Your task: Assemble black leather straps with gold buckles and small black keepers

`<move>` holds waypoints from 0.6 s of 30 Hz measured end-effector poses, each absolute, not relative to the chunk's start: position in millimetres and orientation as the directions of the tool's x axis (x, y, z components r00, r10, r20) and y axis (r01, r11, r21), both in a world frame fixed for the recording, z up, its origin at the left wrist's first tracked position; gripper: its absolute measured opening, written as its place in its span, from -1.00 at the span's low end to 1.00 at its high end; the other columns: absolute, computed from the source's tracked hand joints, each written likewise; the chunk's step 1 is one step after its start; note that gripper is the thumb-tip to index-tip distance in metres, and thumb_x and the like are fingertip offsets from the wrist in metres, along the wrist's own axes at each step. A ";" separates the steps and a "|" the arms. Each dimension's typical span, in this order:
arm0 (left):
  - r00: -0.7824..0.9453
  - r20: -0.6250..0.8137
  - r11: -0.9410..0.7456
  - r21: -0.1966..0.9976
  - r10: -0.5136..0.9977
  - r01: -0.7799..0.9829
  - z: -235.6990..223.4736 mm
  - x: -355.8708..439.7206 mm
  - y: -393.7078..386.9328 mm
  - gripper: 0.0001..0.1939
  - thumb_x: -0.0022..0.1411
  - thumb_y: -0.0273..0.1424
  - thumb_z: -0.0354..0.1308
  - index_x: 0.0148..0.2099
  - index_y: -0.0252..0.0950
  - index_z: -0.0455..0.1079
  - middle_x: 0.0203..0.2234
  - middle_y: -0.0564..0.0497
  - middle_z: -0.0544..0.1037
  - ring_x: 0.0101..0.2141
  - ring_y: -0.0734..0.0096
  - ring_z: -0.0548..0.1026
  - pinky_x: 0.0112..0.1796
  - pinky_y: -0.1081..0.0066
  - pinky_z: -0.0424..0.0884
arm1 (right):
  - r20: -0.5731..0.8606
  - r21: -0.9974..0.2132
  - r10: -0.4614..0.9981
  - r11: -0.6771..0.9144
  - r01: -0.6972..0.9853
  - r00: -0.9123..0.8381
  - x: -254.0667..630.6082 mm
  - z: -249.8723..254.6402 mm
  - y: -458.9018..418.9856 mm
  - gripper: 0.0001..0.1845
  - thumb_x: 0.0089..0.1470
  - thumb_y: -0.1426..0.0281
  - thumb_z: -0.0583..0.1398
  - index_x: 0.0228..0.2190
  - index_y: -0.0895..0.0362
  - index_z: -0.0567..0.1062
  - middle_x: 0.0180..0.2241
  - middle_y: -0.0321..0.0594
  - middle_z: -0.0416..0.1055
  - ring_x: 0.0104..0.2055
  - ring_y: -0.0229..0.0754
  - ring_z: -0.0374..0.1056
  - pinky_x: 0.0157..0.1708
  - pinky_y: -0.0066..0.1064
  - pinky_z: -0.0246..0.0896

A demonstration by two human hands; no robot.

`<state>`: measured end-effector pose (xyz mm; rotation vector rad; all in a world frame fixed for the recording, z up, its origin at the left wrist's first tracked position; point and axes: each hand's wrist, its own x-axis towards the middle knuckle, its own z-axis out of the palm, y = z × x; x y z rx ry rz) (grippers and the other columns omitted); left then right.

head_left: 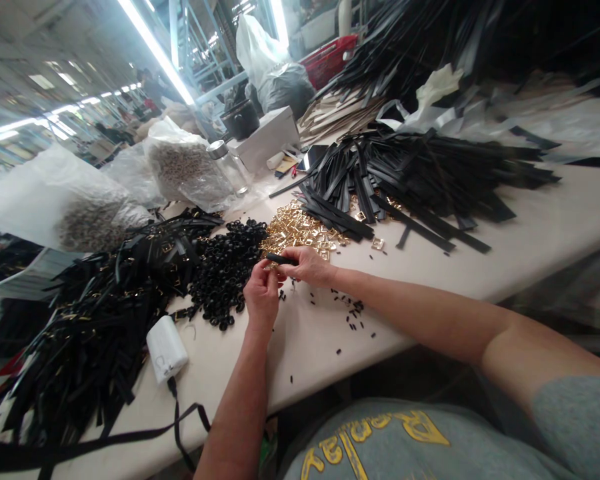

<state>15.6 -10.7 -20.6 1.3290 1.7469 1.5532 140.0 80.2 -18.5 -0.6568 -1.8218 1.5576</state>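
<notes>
Both hands meet above the table's middle, close to a heap of gold buckles (293,227). My left hand (261,297) is closed in a pinch on a small gold buckle (271,266). A short black strap (281,259) is gripped in my right hand (310,267), its end lying against the buckle. Whether the strap passes through the buckle is too small to make out. Left of my hands is a pile of small black loops (227,270). Behind my right hand lies a large stack of black straps (405,167).
Finished-looking straps with buckles (95,327) cover the left of the table (320,360). A white power bank (167,348) with a black cable lies near them. Small black scraps (353,310) dot the front. Plastic bags (180,160), a glass jar (229,167) and a white box (270,140) stand behind.
</notes>
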 end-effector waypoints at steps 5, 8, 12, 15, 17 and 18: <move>-0.476 0.174 -0.055 0.966 0.862 0.254 -20.0 13.4 -8.6 -0.66 0.20 -0.12 0.17 -0.17 -0.28 0.32 -0.50 0.05 0.51 -0.55 0.40 0.54 -0.54 0.46 0.48 | 0.221 -0.961 0.716 0.276 -0.022 -0.662 142.3 -14.9 77.6 -0.76 0.07 0.28 0.24 -0.43 0.22 0.44 -0.58 -0.38 0.26 -0.55 -0.40 0.15 -0.53 -0.55 0.01; -0.523 0.104 -0.024 0.987 0.846 0.157 -20.3 10.9 -5.2 -0.56 0.09 -0.04 0.24 -0.22 -0.29 0.27 -0.54 0.07 0.49 -0.59 0.39 0.52 -0.61 0.50 0.42 | 0.230 -0.944 0.715 0.330 0.029 -0.660 140.9 -14.8 77.6 -0.75 0.04 0.28 0.27 -0.47 0.22 0.44 -0.58 -0.39 0.26 -0.53 -0.39 0.15 -0.51 -0.55 -0.01; -0.515 0.072 -0.014 0.993 0.854 0.116 -18.4 11.7 -4.7 -0.56 0.05 -0.05 0.29 -0.28 -0.30 0.27 -0.52 0.08 0.47 -0.55 0.41 0.53 -0.58 0.52 0.42 | 0.254 -0.913 0.722 0.399 0.087 -0.643 139.2 -15.9 78.1 -0.85 0.01 0.40 0.27 -0.50 0.22 0.45 -0.58 -0.40 0.27 -0.51 -0.40 0.15 -0.48 -0.55 -0.01; -0.500 0.065 -0.020 0.995 0.864 0.094 -13.7 13.7 -6.9 -0.61 0.04 -0.10 0.31 -0.32 -0.30 0.31 -0.50 0.07 0.46 -0.49 0.45 0.52 -0.52 0.53 0.43 | 0.240 -0.922 0.735 0.378 0.088 -0.634 138.8 -15.8 78.4 -0.90 -0.03 0.45 0.25 -0.51 0.22 0.45 -0.59 -0.40 0.26 -0.52 -0.39 0.15 -0.49 -0.56 -0.01; -0.492 0.039 -0.018 0.999 0.870 0.046 -10.6 14.3 -7.9 -0.64 0.02 -0.14 0.33 -0.32 -0.31 0.34 -0.50 0.07 0.47 -0.49 0.48 0.50 -0.49 0.54 0.43 | 0.206 -0.953 0.749 0.299 0.044 -0.630 138.9 -15.5 79.2 -0.93 -0.02 0.45 0.21 -0.47 0.22 0.45 -0.59 -0.40 0.27 -0.54 -0.39 0.16 -0.51 -0.56 0.01; -0.488 0.018 -0.017 1.000 0.873 0.005 -9.5 14.3 -8.2 -0.64 0.01 -0.16 0.34 -0.31 -0.31 0.36 -0.50 0.07 0.48 -0.50 0.50 0.49 -0.48 0.55 0.42 | 0.179 -0.969 0.753 0.246 0.018 -0.633 139.1 -15.4 80.0 -0.92 0.00 0.44 0.19 -0.45 0.22 0.44 -0.58 -0.39 0.28 -0.56 -0.39 0.16 -0.53 -0.56 0.02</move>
